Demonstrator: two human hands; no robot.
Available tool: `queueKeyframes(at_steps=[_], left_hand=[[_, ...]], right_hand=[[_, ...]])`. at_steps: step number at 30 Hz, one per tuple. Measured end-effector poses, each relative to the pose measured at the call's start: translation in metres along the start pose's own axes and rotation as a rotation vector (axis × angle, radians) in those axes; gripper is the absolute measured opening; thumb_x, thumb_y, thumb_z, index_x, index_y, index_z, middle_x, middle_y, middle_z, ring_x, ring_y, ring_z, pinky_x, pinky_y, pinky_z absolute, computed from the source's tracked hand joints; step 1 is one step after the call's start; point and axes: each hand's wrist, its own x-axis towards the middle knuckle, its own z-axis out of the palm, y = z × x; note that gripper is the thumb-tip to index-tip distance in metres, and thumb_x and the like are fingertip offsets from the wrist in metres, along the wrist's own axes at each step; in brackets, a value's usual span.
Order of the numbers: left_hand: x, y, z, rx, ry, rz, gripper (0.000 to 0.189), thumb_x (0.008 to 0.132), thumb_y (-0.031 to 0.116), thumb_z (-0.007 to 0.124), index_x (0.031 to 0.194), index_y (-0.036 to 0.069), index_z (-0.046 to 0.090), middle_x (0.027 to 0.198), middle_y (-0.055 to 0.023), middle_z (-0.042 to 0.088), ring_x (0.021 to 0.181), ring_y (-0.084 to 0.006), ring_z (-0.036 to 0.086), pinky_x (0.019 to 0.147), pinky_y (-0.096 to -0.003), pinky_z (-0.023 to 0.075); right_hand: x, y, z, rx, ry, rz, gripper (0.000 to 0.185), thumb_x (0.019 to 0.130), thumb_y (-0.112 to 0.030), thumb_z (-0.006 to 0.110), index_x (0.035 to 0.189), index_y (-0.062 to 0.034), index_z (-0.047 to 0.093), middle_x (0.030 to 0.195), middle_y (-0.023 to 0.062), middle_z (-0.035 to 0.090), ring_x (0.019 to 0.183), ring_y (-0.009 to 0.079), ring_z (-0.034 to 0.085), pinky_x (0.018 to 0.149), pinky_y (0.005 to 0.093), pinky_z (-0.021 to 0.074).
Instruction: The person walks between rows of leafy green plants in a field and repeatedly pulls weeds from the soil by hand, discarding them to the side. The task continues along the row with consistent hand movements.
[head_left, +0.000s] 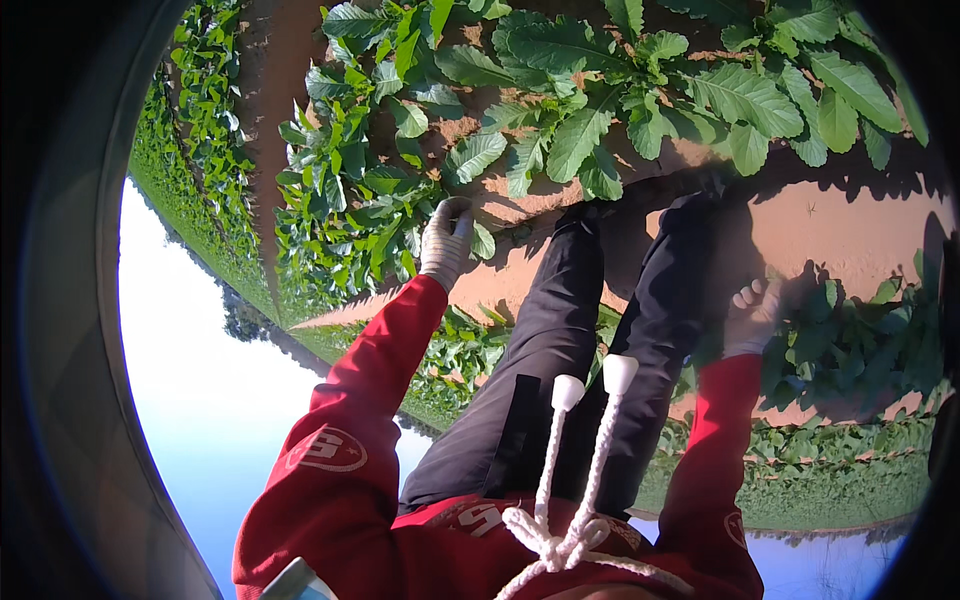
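My left hand (448, 238), in a light striped glove, reaches down at the edge of a row of leafy green plants (382, 180). Its fingers are bent beside the leaves, and a small leaf (483, 241) shows just right of them. Whether it grips a stem or leaf cannot be told. My right hand (752, 311), also in a pale glove, hangs low to the right of my legs, over another row of plants (855, 345) in shade. Its fingers are loosely curled and somewhat apart, with nothing seen in them.
Broad toothed-leaf plants (585, 97) grow in reddish-brown soil (832, 225) before my feet. My legs in dark trousers (555, 315) stand between rows. White drawstrings (559, 480) hang from my red top. More crop rows (202, 112) run off at the left.
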Motion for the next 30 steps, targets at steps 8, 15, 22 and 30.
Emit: queueKeyframes(at_steps=[8, 15, 22, 30], left_hand=[[0.143, 0.043, 0.014, 0.527, 0.106, -0.200, 0.060, 0.078, 0.057, 0.067, 0.104, 0.002, 0.071, 0.099, -0.0198, 0.071, 0.097, -0.0345, 0.067, 0.085, -0.0413, 0.0513], [0.178, -0.005, 0.010, 0.177, -0.017, -0.088, 0.042, 0.079, 0.036, 0.074, 0.108, 0.006, 0.072, 0.098, -0.0101, 0.073, 0.090, -0.0266, 0.069, 0.084, -0.0347, 0.0515], [0.072, 0.036, 0.004, 0.114, -0.317, -0.005, 0.033, 0.086, 0.026, 0.069, 0.108, 0.002, 0.068, 0.093, -0.0073, 0.071, 0.082, -0.0169, 0.063, 0.079, -0.0314, 0.0497], [0.123, 0.125, 0.035, 0.134, -0.140, 0.081, 0.045, 0.091, 0.045, 0.057, 0.103, 0.004, 0.070, 0.087, -0.0154, 0.071, 0.085, -0.0308, 0.067, 0.080, -0.0372, 0.0499]], right_hand=[[-0.046, 0.096, 0.126, 0.265, -0.343, 0.351, 0.041, 0.097, -0.039, 0.056, 0.119, -0.0049, 0.059, 0.097, 0.0046, 0.067, 0.071, 0.0118, 0.056, 0.062, 0.0251, 0.0456], [-0.021, 0.166, 0.131, -0.353, -0.063, 0.435, 0.026, 0.093, -0.029, 0.064, 0.108, -0.0074, 0.063, 0.073, -0.0004, 0.060, 0.058, 0.0096, 0.052, 0.054, 0.0248, 0.0432], [-0.001, 0.164, 0.117, -0.474, -0.102, 0.359, 0.022, 0.093, -0.024, 0.063, 0.106, -0.0067, 0.064, 0.075, 0.0010, 0.062, 0.057, 0.0103, 0.055, 0.055, 0.0238, 0.0472], [0.000, 0.157, 0.132, -0.418, -0.169, 0.306, 0.020, 0.091, -0.021, 0.066, 0.104, -0.0055, 0.063, 0.079, 0.0047, 0.061, 0.058, 0.0094, 0.052, 0.053, 0.0220, 0.0415]])
